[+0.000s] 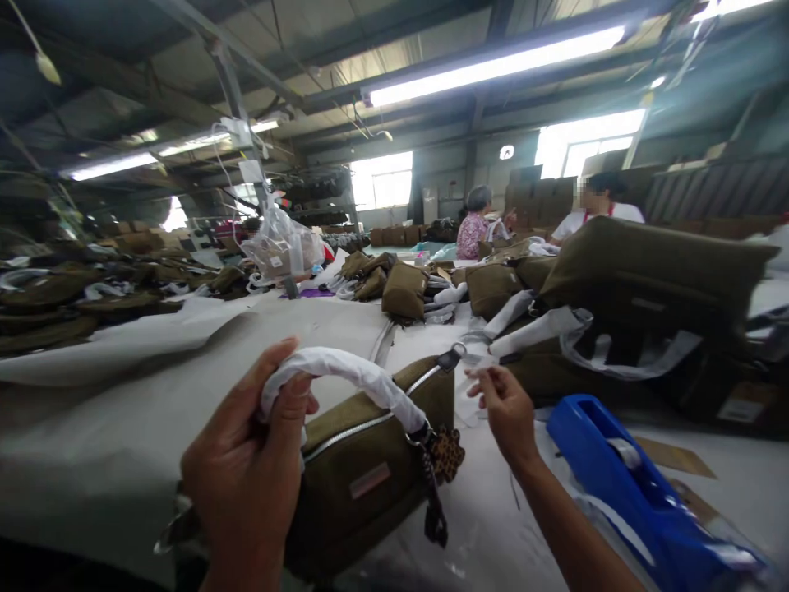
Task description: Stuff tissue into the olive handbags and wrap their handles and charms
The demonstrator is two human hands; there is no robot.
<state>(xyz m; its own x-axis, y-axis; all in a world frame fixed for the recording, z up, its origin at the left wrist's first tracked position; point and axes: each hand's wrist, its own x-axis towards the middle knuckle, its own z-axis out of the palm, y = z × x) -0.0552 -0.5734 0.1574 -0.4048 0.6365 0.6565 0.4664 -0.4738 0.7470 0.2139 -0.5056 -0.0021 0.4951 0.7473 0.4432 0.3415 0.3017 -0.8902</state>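
Note:
My left hand (250,469) grips the white paper-wrapped handle (345,374) of an olive-green zip bag (370,473) that lies in front of me. A leopard-print charm (447,454) hangs from the handle's end. My right hand (505,411) is past the bag's far corner, pinching a small clear strip, apparently tape, near the black zipper pull (449,358). A blue tape dispenser (629,485) sits just right of that hand.
The white-covered table (123,436) carries piles of olive bags at the right (641,271) and far left (55,304), and more in the middle (403,289). A plastic sack (280,247) hangs at the back. Two people (595,205) work at the far side.

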